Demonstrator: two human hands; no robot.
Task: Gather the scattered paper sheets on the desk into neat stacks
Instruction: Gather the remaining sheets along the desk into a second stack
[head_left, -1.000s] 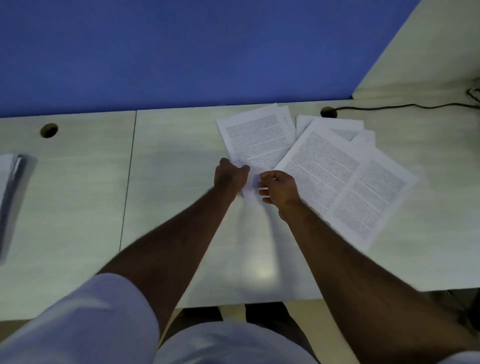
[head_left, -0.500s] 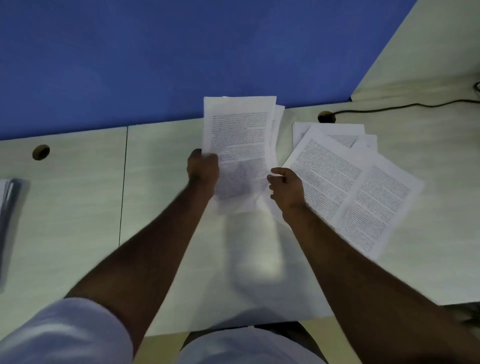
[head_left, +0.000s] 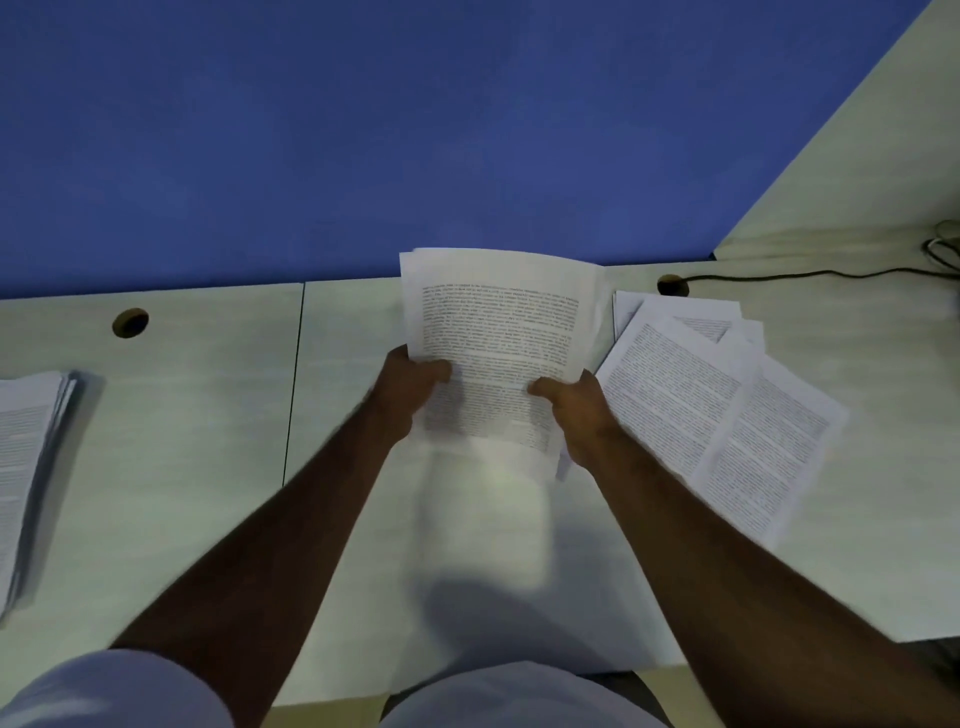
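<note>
2 hands (head_left: 410, 387) (head_left: 576, 410) grip printed sheets (head_left: 498, 322); lower edge blurred.

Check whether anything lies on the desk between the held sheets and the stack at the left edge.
Nothing visible does. Both the left hand and the right hand grip the held sheets; the desk toward the left stack shows only a cable hole.

We see two bare forearms, no watch, rings or bands visible. Left hand (head_left: 410, 387) and right hand (head_left: 576, 410) bare, no gloves. Well behind the left grip, a short pale sleeve (head_left: 104, 691) ends above the elbow, plain, no markings. Between the arms, nearest us, a pale garment front (head_left: 519, 699), same light tone. Right sleeve barely in frame.
</note>
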